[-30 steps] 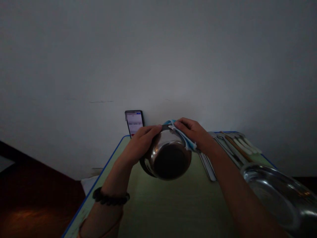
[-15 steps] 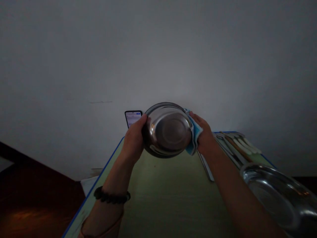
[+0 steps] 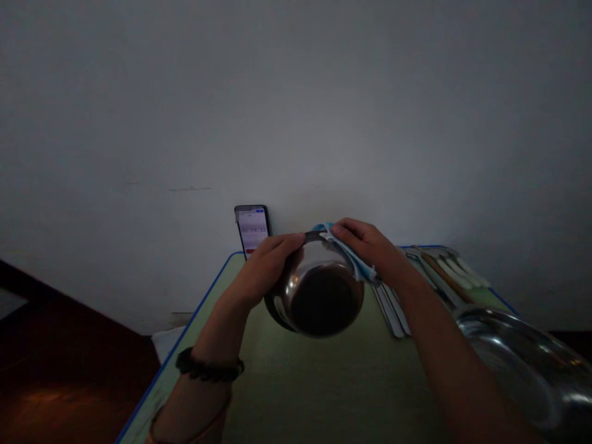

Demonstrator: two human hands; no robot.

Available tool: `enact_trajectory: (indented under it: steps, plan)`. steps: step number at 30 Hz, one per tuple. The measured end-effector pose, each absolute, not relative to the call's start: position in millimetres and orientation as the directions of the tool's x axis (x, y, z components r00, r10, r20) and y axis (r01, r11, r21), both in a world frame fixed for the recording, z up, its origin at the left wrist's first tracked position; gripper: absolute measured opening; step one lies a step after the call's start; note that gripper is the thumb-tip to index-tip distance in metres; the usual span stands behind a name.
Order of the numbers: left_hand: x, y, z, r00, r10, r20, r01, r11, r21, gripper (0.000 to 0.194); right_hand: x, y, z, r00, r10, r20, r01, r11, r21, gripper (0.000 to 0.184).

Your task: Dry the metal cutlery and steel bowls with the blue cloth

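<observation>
A shiny metal bowl (image 3: 326, 296) is held tilted above the table, its flat underside turned toward me. My left hand (image 3: 266, 265) grips the bowl's left rim, thumb and fingers closed around the edge. Against the upper right rim, my right hand (image 3: 370, 246) presses a blue and white cloth (image 3: 349, 256), fingers closed on it. The cloth is folded over the edge, with part of it showing behind the rim. The bowl's inside is hidden from view.
A phone (image 3: 253, 228) with a lit timer screen leans on the wall at the table's (image 3: 296, 382) back edge. A large metal basin (image 3: 509, 364) stands at the right. Behind it lie several white-handled utensils (image 3: 456, 271) and long metal strips (image 3: 392, 311).
The bowl has come down and tipped further, uncovering more of the phone. My right hand and the cloth have moved from the right side to the upper right rim.
</observation>
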State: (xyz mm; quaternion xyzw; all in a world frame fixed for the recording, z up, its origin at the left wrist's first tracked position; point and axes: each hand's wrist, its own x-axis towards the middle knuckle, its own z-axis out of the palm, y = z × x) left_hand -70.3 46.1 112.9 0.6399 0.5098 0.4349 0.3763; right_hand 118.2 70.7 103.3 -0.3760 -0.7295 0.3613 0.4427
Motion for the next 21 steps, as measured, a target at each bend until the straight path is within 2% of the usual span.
enact_trajectory:
  steps: [2, 5, 10, 13, 16, 21]
  plan:
    - [-68.4, 43.5, 115.3, 0.148, 0.98, 0.135, 0.333, -0.177, 0.926, 0.032, 116.5, 69.0, 103.8, -0.343, 0.861, 0.375, 0.229, 0.464, -0.856, 0.03]
    - [-70.1, 45.1, 115.0, 0.109, 0.984, 0.144, 0.293, -0.17, 0.941, 0.036, 115.2, 70.6, 101.2, -0.262, 0.881, 0.395, 0.189, 0.448, -0.874, 0.032]
    - [-77.8, 55.9, 107.7, -0.071, 0.974, 0.214, 0.213, -0.195, 0.957, 0.039, 118.8, 78.3, 94.8, 0.017, 0.934, 0.358, -0.083, 0.358, -0.93, 0.033]
    - [-76.6, 57.3, 107.0, -0.145, 0.953, 0.267, 0.27, -0.222, 0.937, 0.041, 120.2, 79.1, 93.8, 0.065, 0.946, 0.317, -0.18, 0.324, -0.929, 0.032]
    - [-73.4, 54.1, 110.3, -0.167, 0.936, 0.309, 0.349, -0.237, 0.907, 0.039, 118.9, 77.6, 94.7, -0.018, 0.94, 0.34, -0.078, 0.338, -0.938, 0.033]
    - [-71.7, 48.8, 115.7, -0.02, 0.969, 0.248, 0.345, -0.226, 0.911, 0.035, 117.0, 75.1, 98.7, -0.165, 0.913, 0.373, 0.165, 0.399, -0.902, 0.035]
